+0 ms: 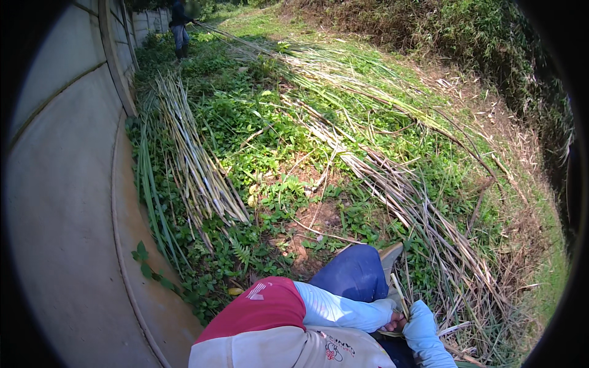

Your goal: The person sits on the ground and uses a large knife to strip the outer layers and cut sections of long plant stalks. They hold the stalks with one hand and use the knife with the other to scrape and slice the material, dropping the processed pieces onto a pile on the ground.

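Left hand (397,321) has fingers curled round a pale stalk (399,293), tilted, beside the blue trousers (353,270); right hand hidden behind blue sleeve (423,330), fingers can't tell. Stalk pile (402,205) nearby.

Bright sunlight whitened my left sleeve (334,310) and glinted along the stalks (190,141), while the wall (61,178) stood in flat shade. My fingers (397,321) showed small and slightly soft; a distant person (179,30) was dark and blurry. The wall bent toward the rim, and all 4 corners were black.
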The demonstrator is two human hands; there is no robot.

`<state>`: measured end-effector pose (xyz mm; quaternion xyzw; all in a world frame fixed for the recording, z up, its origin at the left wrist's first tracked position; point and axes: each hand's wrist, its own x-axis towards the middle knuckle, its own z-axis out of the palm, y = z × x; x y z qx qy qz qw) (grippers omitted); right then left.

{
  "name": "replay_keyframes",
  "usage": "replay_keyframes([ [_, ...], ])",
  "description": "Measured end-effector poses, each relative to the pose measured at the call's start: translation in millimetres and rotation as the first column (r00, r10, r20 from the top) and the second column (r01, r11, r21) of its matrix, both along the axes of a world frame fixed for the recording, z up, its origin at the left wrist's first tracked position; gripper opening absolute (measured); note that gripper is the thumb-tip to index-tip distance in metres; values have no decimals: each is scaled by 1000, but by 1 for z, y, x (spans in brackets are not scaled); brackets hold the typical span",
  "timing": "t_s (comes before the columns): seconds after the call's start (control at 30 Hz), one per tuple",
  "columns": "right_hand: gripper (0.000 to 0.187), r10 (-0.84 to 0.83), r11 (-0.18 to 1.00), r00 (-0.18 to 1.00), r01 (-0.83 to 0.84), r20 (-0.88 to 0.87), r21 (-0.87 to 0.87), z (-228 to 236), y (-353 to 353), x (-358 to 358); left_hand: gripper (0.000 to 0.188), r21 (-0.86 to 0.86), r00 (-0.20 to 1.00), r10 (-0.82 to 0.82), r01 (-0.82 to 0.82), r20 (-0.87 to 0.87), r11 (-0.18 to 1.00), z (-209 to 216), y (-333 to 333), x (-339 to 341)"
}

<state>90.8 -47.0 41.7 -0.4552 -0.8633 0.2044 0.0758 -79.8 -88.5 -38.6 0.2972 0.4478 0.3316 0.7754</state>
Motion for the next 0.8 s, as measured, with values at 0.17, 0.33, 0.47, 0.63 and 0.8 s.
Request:
replay_keyframes([
  [0.17, 30, 18, 998, 995, -12, -98, 58, -21, 1, 6, 17, 38, 1000, -14, 14, 18, 999, -37, 9, 6],
  [0.33, 30, -36, 999, 991, 34, -131, -21, -24, 0, 5, 16, 151, 991, -26, 45, -130, 987, -44, 13, 2],
  [0.47, 49, 88, 993, 979, -71, 185, -98, 14, -8, -15, 34, 352, 901, 221, -83, -372, 932, -63, 8, 4],
  [0.63, 44, 81, 995, 988, -72, 131, -68, 34, -11, -21, 49, 595, 822, 340, -2, -456, 804, -44, 2, 3],
  [0.8, 30, 52, 996, 996, -47, -68, 78, 22, -5, -8, 56, 407, 970, 171, -88, -172, 909, 1, 2, -11],
])
